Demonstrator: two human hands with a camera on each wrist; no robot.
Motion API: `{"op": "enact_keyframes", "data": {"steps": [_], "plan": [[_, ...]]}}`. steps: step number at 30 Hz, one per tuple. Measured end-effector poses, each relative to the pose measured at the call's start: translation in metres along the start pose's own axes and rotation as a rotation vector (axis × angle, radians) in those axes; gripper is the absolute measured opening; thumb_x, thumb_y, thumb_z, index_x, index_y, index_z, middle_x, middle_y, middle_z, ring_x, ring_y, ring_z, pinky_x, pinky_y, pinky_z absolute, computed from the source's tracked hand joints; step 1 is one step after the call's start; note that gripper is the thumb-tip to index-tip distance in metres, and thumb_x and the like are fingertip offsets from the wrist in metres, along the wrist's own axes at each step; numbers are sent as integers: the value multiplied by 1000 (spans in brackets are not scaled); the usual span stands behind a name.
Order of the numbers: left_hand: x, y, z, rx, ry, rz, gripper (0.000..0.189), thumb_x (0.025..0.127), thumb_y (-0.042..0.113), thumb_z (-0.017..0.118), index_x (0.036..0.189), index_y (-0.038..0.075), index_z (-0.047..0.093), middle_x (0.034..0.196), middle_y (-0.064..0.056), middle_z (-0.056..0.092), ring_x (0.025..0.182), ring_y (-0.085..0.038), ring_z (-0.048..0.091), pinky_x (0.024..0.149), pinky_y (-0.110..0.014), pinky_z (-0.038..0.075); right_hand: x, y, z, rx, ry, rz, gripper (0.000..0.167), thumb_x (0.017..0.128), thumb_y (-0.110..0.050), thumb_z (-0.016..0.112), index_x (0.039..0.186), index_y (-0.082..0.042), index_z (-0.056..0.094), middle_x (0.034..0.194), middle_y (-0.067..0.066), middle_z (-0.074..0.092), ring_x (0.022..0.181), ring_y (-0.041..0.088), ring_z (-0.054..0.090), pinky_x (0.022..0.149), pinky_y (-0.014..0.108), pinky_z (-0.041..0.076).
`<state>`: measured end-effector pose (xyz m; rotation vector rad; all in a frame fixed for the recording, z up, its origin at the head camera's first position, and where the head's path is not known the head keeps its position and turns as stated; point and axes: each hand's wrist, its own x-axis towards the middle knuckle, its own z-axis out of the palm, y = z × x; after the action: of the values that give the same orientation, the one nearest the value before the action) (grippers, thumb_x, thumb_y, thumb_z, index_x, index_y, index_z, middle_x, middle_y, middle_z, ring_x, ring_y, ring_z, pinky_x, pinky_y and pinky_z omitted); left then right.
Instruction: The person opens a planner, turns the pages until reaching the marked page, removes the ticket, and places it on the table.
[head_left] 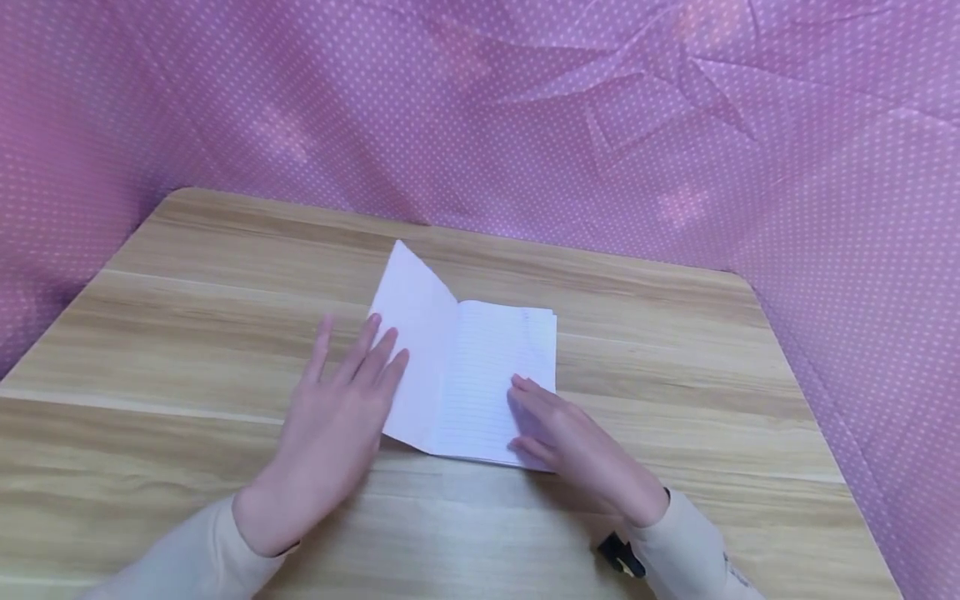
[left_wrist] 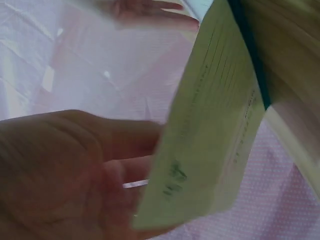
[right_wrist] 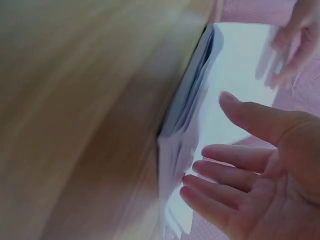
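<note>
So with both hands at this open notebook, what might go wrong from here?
The raised left page tilts up with the left hand at its outer edge; it might swing back if released. The right hand is over the outer part of the lined page, so it might crease the paper. Neither hand is curled round the notebook, so it might slide on the wooden table.

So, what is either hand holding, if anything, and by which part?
Nothing is visibly gripped: the left hand rests straight fingers against the notebook's raised leaf, near its outer edge; the right hand holds nothing.
</note>
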<state>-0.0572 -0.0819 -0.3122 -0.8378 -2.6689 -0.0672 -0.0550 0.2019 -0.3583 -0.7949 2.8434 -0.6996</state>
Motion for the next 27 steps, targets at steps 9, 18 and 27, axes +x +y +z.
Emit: {"op": "enact_keyframes", "data": {"steps": [9,18,27], "plan": [[-12,-11,35,-32,-206,10,65,88,30,72,142,3,49,152,-15,40,141,-33,34,113,-62,14,-14,7,2,-56,-65,99,71,85,-23,78,141,7,46,153,19,35,142,32,32,111,45,31],[-17,-16,56,-264,-358,-50,65,98,33,59,150,2,36,159,-14,28,144,-37,24,109,-66,21,-20,10,4,-91,-69,93,75,85,-25,78,142,8,44,154,20,33,142,34,31,108,45,34],[-14,-17,59,-318,-431,-68,66,99,33,56,153,3,31,160,-14,24,145,-37,21,108,-66,23,-22,11,4,-89,-64,94,74,85,-25,78,142,8,44,154,21,34,142,35,31,108,45,34]]}}
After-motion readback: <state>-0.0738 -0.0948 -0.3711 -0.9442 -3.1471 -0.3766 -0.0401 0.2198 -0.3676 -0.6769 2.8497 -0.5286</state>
